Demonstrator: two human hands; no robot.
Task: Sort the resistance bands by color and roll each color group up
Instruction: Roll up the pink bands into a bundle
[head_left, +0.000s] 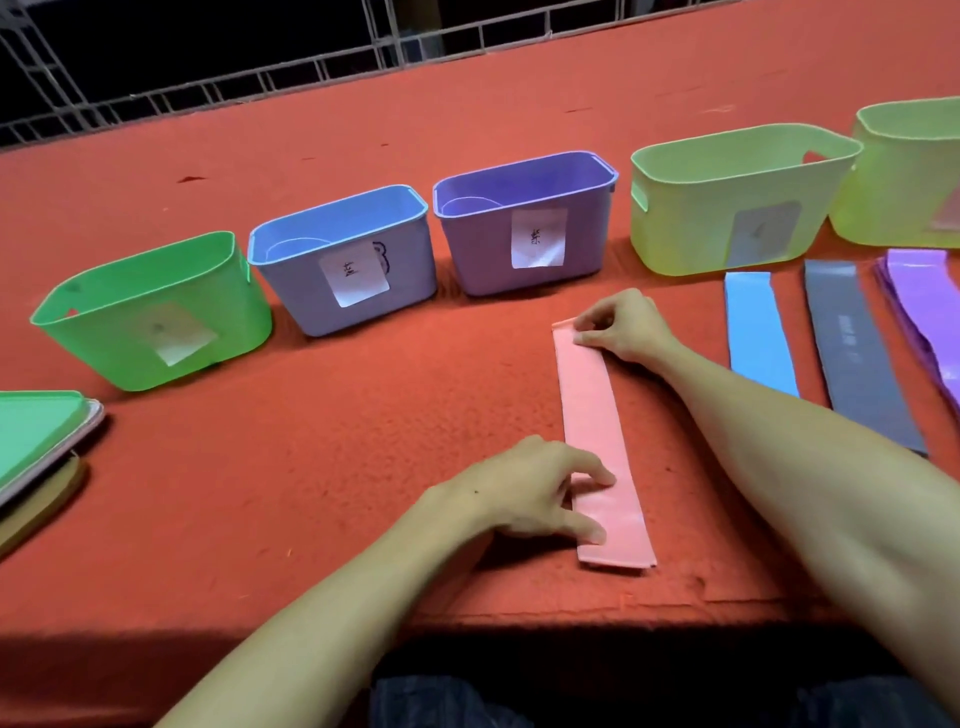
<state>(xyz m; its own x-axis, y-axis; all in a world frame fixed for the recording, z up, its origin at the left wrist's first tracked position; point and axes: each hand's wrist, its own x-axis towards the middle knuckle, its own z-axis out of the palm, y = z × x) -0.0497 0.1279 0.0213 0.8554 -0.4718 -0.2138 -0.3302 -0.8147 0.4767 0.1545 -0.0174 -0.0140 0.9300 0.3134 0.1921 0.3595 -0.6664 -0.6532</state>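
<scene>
Near edge of the red table (311, 467): left hand (530, 488) lies on the near part of the pink band (592, 410). Its fingers are spread, only lightly bent, and press down without gripping. The band lies flat and straight, running away from the person, with its near end just beside the table edge. It looks like more than one pink layer stacked, but I can't count them.

Far end of the band: right hand (626, 327) has its fingers curled and pinches the end between thumb and forefinger. That end looks slightly lifted or folded over.

My read of the step: sorting looks done and the roll of the pink group is starting from the far end.

Next move needs:
- a tight first turn
- edges kept square
- left hand anchoring the near end so the layers don't slide, then giving way as the roll comes toward it

Right of the pink band, flat and apart from each other: blue band (758, 338), dark grey band (857, 353), purple bands (924, 306). None of them is rolled yet.

Left edge: a stack of lids (36, 441).

Further back, a row of labelled bins, left to right:
- green bin (104, 343)
- blue bin (410, 265)
- purple bin (483, 254)
- two yellow-green bins (685, 228), the second cut off by the frame

Blue and purple each seem to hold something pale, unclear what.
</scene>
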